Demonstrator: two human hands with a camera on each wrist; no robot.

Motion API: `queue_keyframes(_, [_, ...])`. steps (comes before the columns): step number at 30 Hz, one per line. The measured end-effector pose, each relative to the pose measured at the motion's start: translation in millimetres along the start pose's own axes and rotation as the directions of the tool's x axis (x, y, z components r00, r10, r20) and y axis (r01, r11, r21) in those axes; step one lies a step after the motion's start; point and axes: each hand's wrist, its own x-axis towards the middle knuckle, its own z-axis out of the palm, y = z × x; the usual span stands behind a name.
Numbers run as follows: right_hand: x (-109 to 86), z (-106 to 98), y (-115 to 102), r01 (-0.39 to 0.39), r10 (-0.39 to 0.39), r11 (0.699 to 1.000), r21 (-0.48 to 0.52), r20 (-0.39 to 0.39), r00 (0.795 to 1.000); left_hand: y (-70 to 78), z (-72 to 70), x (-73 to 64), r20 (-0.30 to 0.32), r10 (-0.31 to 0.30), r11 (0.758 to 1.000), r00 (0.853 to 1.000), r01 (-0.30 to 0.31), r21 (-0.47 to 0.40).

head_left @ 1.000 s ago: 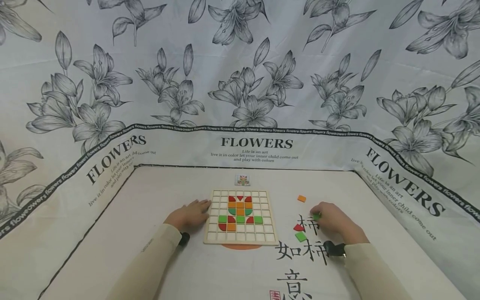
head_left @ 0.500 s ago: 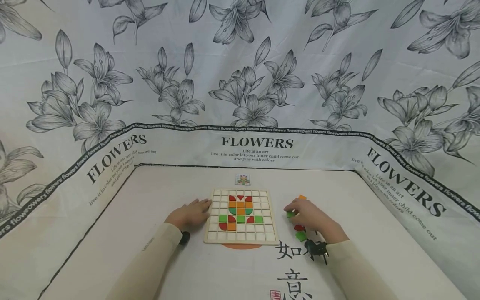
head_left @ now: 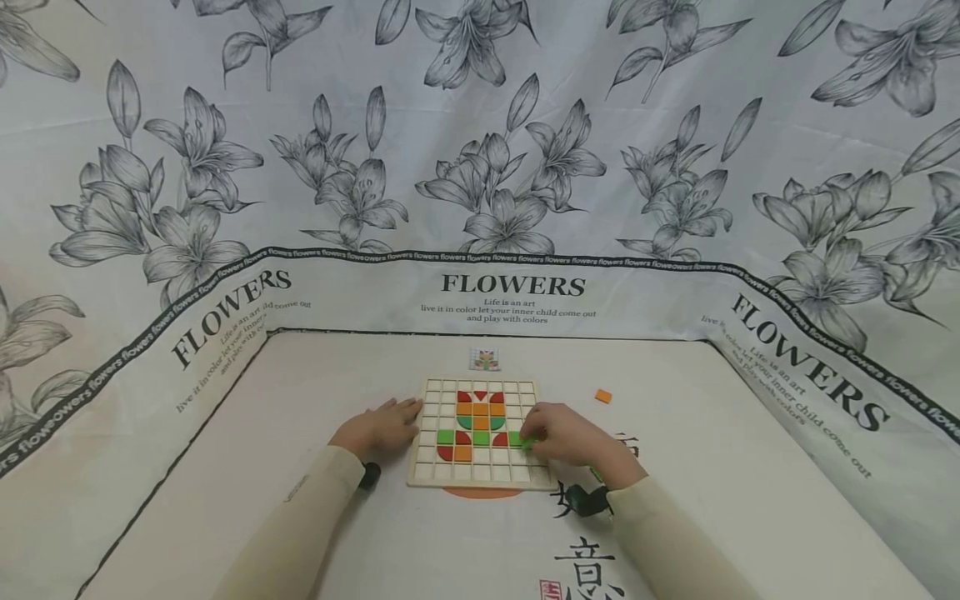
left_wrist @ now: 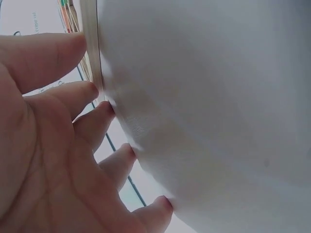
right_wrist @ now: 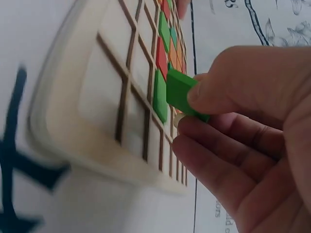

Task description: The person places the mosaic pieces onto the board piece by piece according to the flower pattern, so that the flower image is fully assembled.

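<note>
A wooden grid board (head_left: 483, 482) lies on the table with red, orange and green tiles set in some of its squares. My right hand (head_left: 570, 435) is over the board's right side. In the right wrist view a green tile (right_wrist: 181, 91) is pinched between its thumb and fingers, tilted, close to a green tile (right_wrist: 160, 99) seated in the grid. My left hand (head_left: 378, 431) rests at the board's left edge, and the left wrist view shows its fingertips (left_wrist: 92, 90) spread along that edge.
A small picture card (head_left: 485, 359) lies behind the board. One orange tile (head_left: 603, 396) is on the cloth to the right. Beneath my right wrist a bit of another green tile (head_left: 596, 474) shows. Flower-printed fabric (head_left: 510, 167) rises behind the table.
My right hand has carried the green tile leftward from the loose tiles to the right side of the board. My left hand has stayed at the board's edge.
</note>
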Motion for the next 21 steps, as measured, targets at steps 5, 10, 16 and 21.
queue_keyframes(5, [6.0, 10.4, -8.8, 0.097, -0.097, 0.995, 0.006, 0.01, 0.995, -0.2, 0.1, -0.7, 0.002, 0.003, 1.0, 1.0, -0.003, -0.014])
queue_keyframes(10, [10.2, 17.8, -18.9, 0.182, -0.183, 0.983, 0.027, 0.012, 0.983, 0.0, -1.4, -1.0, -0.001, 0.015, 1.0, 1.0, -0.015, -0.026])
queue_keyframes(16, [15.1, 23.6, -33.0, 0.221, -0.221, 0.975, 0.005, 0.013, 0.975, -0.8, -1.5, -0.3, -0.003, 0.018, 0.999, 1.0, -0.018, -0.028])
queue_keyframes(21, [19.3, 30.6, -38.1, 0.177, -0.176, 0.984, -0.028, 0.031, 0.984, -1.7, -0.3, 0.8, -0.005, 0.02, 0.999, 1.0, -0.02, -0.033])
